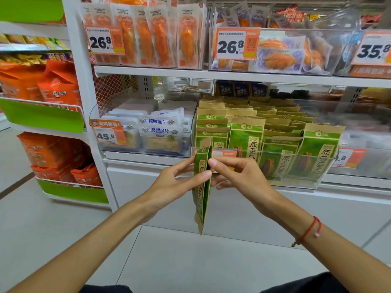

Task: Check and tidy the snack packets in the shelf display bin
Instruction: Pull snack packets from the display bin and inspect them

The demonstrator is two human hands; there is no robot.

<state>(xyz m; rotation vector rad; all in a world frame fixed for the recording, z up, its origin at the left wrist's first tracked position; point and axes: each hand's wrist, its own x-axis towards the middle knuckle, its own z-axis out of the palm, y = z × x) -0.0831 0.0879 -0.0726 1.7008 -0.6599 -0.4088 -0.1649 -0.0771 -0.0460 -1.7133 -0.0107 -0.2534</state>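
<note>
A green and brown snack packet hangs edge-on in front of the shelf, below the clear display bin. My left hand pinches it from the left, thumb across its face. My right hand pinches its upper edge from the right with thumb and forefinger. Inside the bin stand several rows of matching green packets, upright and leaning slightly, the left front slot gapped.
A bin of white fish-slice packets sits to the left with a 45.8 price tag. Orange packets hang on the shelf above. An orange-bag rack stands at far left. Tiled floor lies below.
</note>
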